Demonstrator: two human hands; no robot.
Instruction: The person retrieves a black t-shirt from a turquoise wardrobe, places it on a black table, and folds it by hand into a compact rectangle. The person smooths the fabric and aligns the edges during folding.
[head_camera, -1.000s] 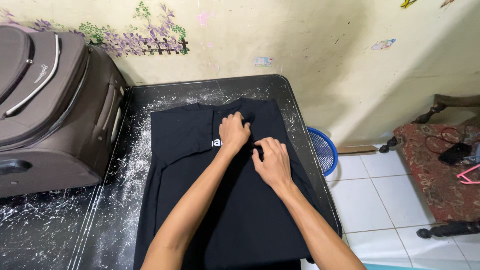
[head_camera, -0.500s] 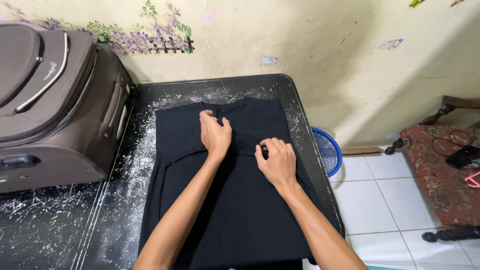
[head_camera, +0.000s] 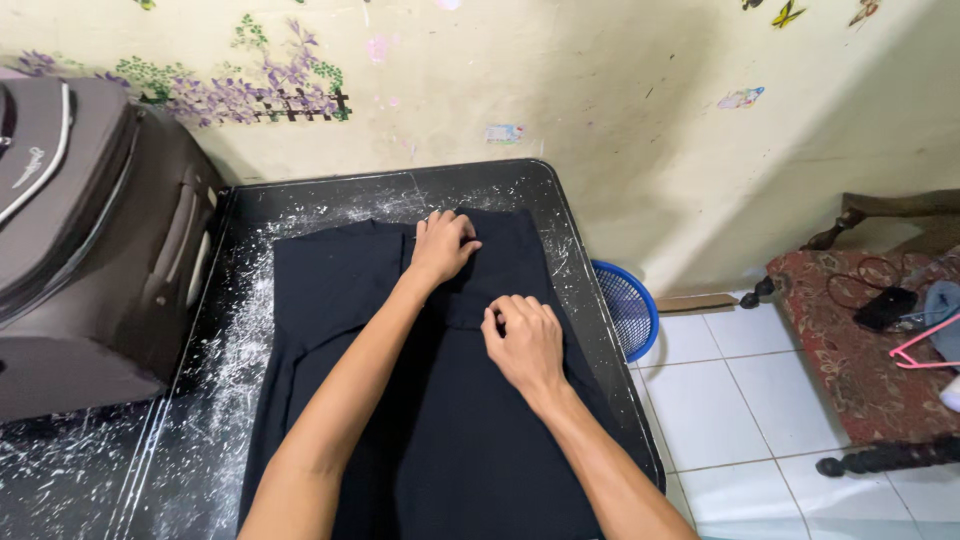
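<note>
A black T-shirt (head_camera: 330, 300) lies flat on a black table (head_camera: 330, 195) speckled with white paint. My left hand (head_camera: 440, 245) rests near the shirt's collar at the far edge, fingers curled and pressing on the cloth. My right hand (head_camera: 522, 343) lies lower and to the right, on the folded-in right side of the shirt, fingers bent and pinching at the fabric edge. Both forearms stretch over the shirt's middle and hide part of it.
A brown suitcase (head_camera: 80, 240) stands at the table's left side. A blue plastic basket (head_camera: 625, 305) sits on the white tiled floor right of the table, against a cream wall with flower stickers. A patterned cushioned seat (head_camera: 860, 340) with a pink hanger (head_camera: 925, 345) is at far right.
My left hand slid up along the shirt to the collar edge. The white print seen earlier is hidden now. My right hand stayed on the folded right side. The view shifted slightly right.
</note>
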